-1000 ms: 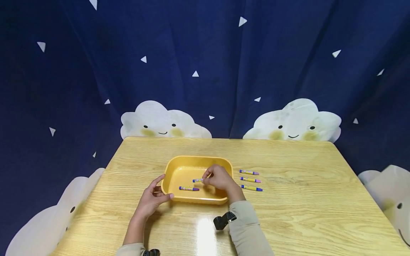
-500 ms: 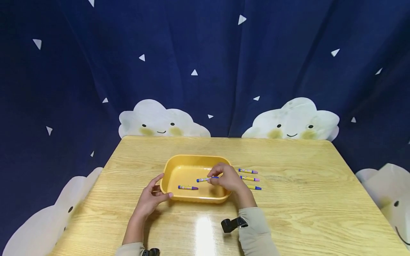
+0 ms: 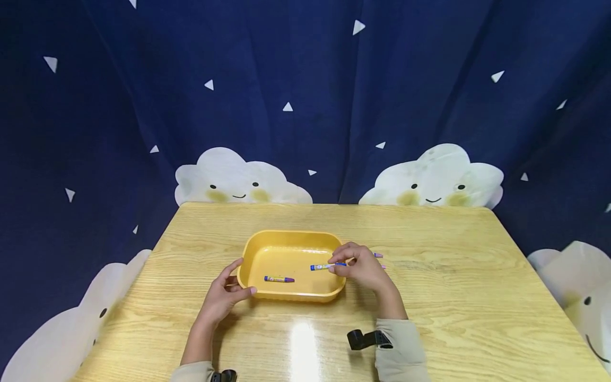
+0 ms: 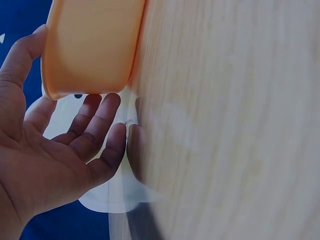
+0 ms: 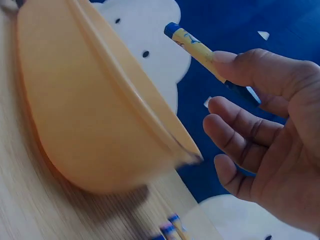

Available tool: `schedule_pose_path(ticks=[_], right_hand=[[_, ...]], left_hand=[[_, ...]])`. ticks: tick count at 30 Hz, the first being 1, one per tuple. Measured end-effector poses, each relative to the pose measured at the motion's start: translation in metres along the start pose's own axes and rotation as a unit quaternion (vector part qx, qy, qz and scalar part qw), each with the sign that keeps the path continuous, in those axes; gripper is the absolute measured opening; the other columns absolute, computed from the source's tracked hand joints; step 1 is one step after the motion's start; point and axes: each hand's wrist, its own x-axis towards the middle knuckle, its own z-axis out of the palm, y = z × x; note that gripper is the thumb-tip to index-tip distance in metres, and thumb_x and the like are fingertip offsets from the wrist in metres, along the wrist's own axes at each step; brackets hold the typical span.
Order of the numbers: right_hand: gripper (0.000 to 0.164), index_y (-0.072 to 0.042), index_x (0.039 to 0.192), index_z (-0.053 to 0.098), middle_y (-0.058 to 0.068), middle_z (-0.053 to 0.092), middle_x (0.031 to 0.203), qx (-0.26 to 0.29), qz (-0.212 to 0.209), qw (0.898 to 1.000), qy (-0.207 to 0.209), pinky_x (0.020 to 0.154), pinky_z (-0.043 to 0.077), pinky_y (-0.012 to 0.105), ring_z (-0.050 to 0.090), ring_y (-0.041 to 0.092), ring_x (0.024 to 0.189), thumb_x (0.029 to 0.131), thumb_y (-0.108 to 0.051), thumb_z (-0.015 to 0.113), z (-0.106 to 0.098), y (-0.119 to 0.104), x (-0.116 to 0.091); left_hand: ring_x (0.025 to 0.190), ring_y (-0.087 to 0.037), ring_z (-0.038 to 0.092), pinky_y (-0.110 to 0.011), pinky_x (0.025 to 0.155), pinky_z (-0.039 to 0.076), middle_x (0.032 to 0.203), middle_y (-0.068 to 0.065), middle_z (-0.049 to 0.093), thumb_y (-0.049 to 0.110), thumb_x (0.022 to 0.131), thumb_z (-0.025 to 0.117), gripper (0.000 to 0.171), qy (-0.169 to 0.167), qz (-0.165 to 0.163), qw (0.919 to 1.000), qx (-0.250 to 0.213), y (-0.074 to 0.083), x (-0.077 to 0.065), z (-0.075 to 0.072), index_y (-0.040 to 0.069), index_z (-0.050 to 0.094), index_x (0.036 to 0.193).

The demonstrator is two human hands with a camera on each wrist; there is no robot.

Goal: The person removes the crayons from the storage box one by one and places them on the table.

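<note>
My right hand (image 3: 365, 268) pinches a blue crayon (image 3: 321, 267) with a yellow wrapper over the right end of a yellow plastic tray (image 3: 281, 260). In the right wrist view this crayon (image 5: 195, 49) is tilted between thumb and forefinger, above the tray rim, while the other fingers are loosely bent. My left hand (image 3: 221, 300) holds the tray's left end, its thumb on the near corner and a finger on the side rim. A purple crayon (image 3: 279, 279) lies inside the tray. Beyond my right hand, the tips of a mauve crayon (image 3: 378, 255) and a pink crayon (image 3: 383, 267) show.
The tray stands on a wooden table (image 3: 453, 297). A dark blue curtain (image 3: 267, 95) with white triangles and clouds hangs behind it. Crayons (image 5: 172, 229) on the table beside the tray are partly visible at the bottom of the right wrist view.
My right hand has moved right with the blue crayon, from over the tray's middle toward its right rim. It now covers most of the crayons on the table. My left hand keeps its hold.
</note>
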Motion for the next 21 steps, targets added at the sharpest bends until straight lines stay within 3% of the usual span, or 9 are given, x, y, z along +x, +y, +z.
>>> schedule_pose_path(ticks=[7, 15, 18, 21], right_hand=[[0.012, -0.008, 0.082, 0.075, 0.003, 0.063, 0.094, 0.000, 0.014, 0.999, 0.030, 0.067, 0.042, 0.030, 0.054, 0.019, 0.091, 0.072, -0.009, 0.080, -0.021, 0.011, -0.016], [0.013, -0.003, 0.084, 0.074, 0.009, 0.064, 0.096, -0.009, 0.034, 0.998, 0.046, 0.067, 0.043, 0.030, 0.054, 0.024, 0.097, 0.073, -0.007, 0.078, -0.030, 0.029, -0.032], [0.012, -0.003, 0.084, 0.073, 0.008, 0.065, 0.093, -0.002, 0.042, 0.998, 0.053, 0.070, 0.045, 0.032, 0.050, 0.026, 0.106, 0.074, -0.007, 0.078, -0.035, 0.035, -0.039], [0.012, -0.004, 0.085, 0.073, 0.006, 0.065, 0.090, 0.002, 0.052, 0.997, 0.062, 0.072, 0.047, 0.031, 0.053, 0.024, 0.101, 0.075, -0.008, 0.078, -0.041, 0.042, -0.047]], left_hand=[[0.082, -0.024, 0.056, -0.028, 0.066, 0.047, 0.108, -0.021, 0.051, 0.006, 0.070, 0.081, 0.081, -0.001, 0.002, 1.0000, -0.003, -0.001, 0.001, 0.000, 0.018, 0.041, 0.139], [0.082, -0.024, 0.056, -0.028, 0.067, 0.047, 0.108, -0.021, 0.050, 0.006, 0.071, 0.081, 0.081, -0.006, 0.005, 1.0000, 0.000, 0.000, 0.000, 0.000, 0.018, 0.041, 0.140], [0.082, -0.023, 0.055, -0.028, 0.067, 0.047, 0.109, -0.021, 0.050, 0.006, 0.071, 0.080, 0.080, -0.004, 0.004, 1.0000, 0.002, 0.001, 0.000, 0.000, 0.018, 0.041, 0.140], [0.082, -0.023, 0.055, -0.027, 0.067, 0.047, 0.109, -0.021, 0.050, 0.006, 0.072, 0.080, 0.079, -0.003, 0.004, 1.0000, 0.002, 0.003, -0.001, 0.001, 0.018, 0.041, 0.140]])
